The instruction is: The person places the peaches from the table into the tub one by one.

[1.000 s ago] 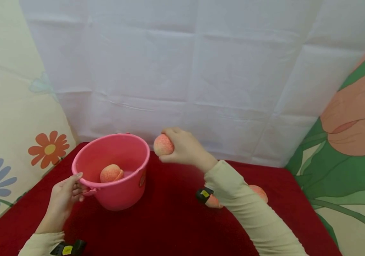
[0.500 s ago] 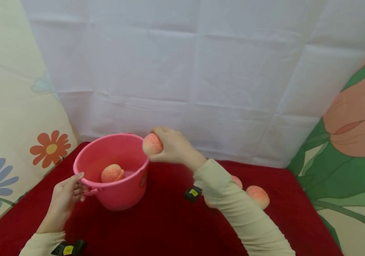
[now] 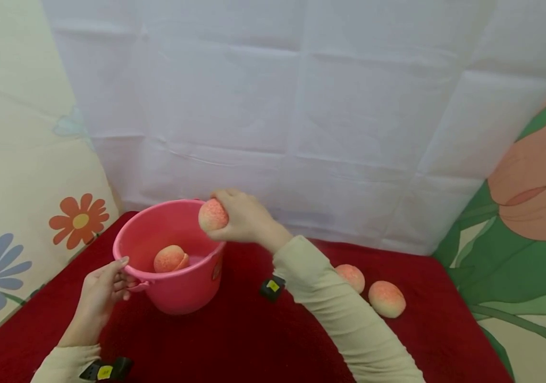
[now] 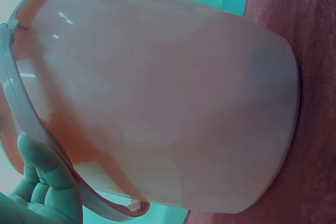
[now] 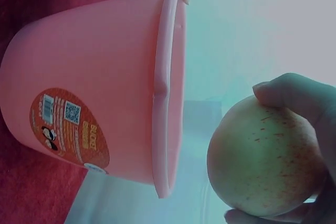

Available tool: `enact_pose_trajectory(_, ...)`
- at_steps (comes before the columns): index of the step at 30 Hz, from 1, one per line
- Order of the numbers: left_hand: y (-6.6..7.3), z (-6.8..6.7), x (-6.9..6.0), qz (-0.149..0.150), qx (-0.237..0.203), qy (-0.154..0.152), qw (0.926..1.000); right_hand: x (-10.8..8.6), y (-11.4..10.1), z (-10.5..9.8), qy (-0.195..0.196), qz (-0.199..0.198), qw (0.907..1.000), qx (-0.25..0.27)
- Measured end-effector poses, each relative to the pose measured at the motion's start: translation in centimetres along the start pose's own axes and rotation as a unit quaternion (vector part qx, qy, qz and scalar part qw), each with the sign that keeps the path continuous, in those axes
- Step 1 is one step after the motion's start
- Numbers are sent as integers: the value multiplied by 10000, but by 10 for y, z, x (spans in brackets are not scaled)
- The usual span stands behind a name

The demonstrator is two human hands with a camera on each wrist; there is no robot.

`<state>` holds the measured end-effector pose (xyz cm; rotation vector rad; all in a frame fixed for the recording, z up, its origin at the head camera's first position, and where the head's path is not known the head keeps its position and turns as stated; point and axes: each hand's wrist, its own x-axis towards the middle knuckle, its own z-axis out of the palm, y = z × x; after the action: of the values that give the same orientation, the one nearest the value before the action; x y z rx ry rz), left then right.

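My right hand (image 3: pixel 245 219) grips a pink and cream peach (image 3: pixel 212 215) over the right part of the pink bucket's rim (image 3: pixel 177 274). In the right wrist view the held peach (image 5: pixel 265 156) is a little apart from the bucket (image 5: pixel 105 77), above its opening. My left hand (image 3: pixel 98 295) pinches the bucket's left rim by the handle mount; in the left wrist view the thumb and curled fingers of that hand (image 4: pixel 44 182) are at the rim and handle. Another peach (image 3: pixel 170 259) lies inside the bucket, which stands upright.
Two more peaches, one (image 3: pixel 351 277) beside my right sleeve and one (image 3: pixel 386 299) farther right, lie on the red cloth (image 3: pixel 253 340). A white sheet (image 3: pixel 273 106) hangs behind, with flower-patterned cloths at both sides.
My right hand has carried its peach left, from beside the bucket to over its rim. The two peaches on the right have come into fuller view. My left hand keeps its hold.
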<state>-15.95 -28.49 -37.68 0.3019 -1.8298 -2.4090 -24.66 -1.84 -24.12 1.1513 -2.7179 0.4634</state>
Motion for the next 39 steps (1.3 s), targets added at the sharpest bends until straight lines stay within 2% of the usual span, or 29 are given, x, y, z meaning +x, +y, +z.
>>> enact_pose_trajectory(10,-2,4,0,132,15,7,9999,8,-4,4,-88,70,9999,63)
enact_pose_trajectory(27,-2,7,3,30,4,8,10000,14,-11,20,-281,212,9994,29)
enact_pose_trajectory(35,-3,8,4,82,-45,-85,9999,9,-10,24,-164,205,9987,-448)
enact_pose_trajectory(39,-2,7,4,14,-16,-76,10000,6,-7,24,-199,257,9984,-467)
